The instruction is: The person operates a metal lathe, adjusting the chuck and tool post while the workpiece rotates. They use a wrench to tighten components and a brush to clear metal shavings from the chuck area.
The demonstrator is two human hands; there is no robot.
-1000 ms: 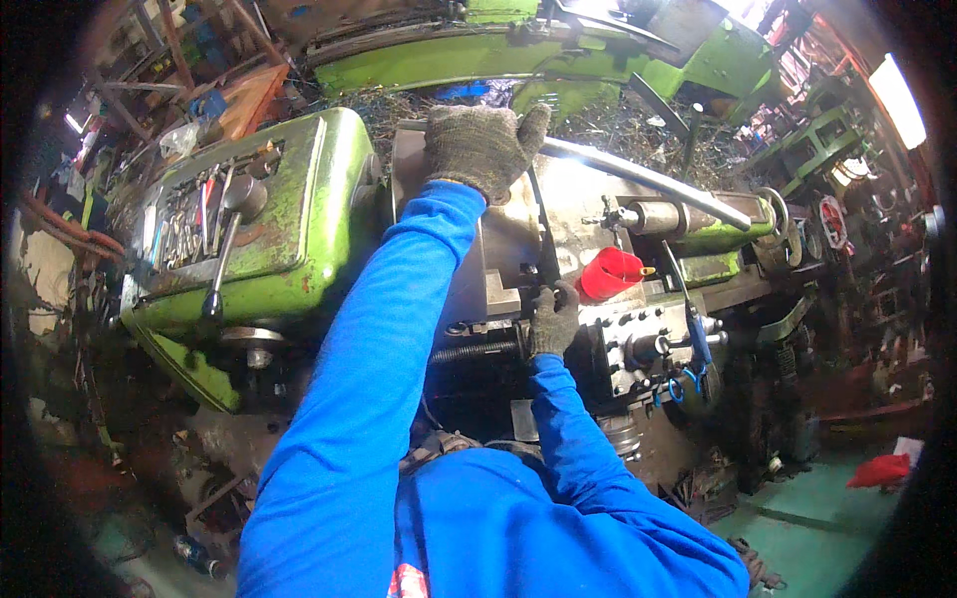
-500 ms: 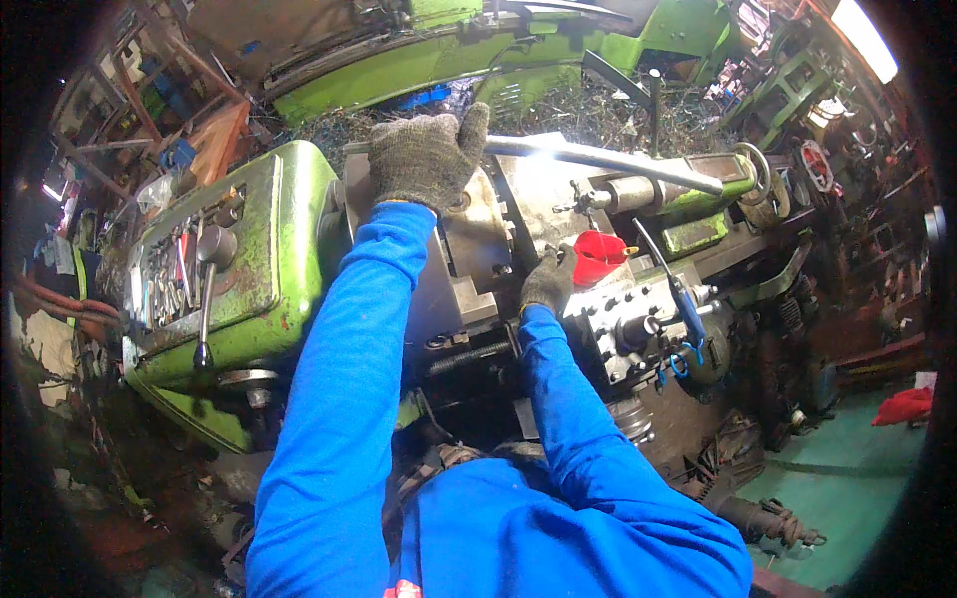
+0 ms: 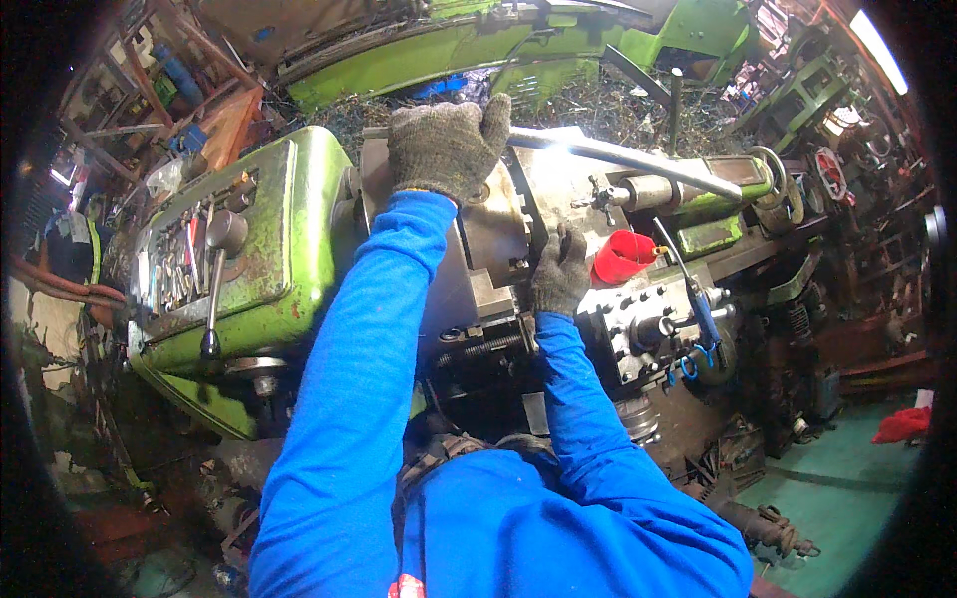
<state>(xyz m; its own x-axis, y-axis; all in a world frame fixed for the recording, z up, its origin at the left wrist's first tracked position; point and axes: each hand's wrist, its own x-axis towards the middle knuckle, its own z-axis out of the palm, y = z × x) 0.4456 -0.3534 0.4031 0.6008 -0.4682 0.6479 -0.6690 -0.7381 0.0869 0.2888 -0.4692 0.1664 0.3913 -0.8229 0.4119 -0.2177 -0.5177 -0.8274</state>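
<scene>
My left hand (image 3: 449, 149), in a dark knitted glove, lies over the far edge of the lathe chuck (image 3: 493, 234). Its fingers curl over that edge while the thumb sticks out to the right. Close to the thumb ends a long metal bar (image 3: 638, 164) that slants off to the right; whether I touch it is hidden. My right hand (image 3: 560, 274), gloved alike, is beside the chuck's right face, fingers pointing away from me and slightly apart. A red cup (image 3: 622, 256) stands just right of it, behind the tool post (image 3: 638, 334).
The green headstock (image 3: 299, 219) carries a lever (image 3: 214, 289) and a tray of small tools (image 3: 174, 269). At the right are the tailstock (image 3: 713, 179) and a blue-handled tool (image 3: 705, 319). Metal shavings (image 3: 628, 115) lie behind the lathe.
My right hand has shifted away from the red cup, closer to the chuck, with its fingers reaching farther out. My left hand stays on the chuck. The whole view has moved slightly.
</scene>
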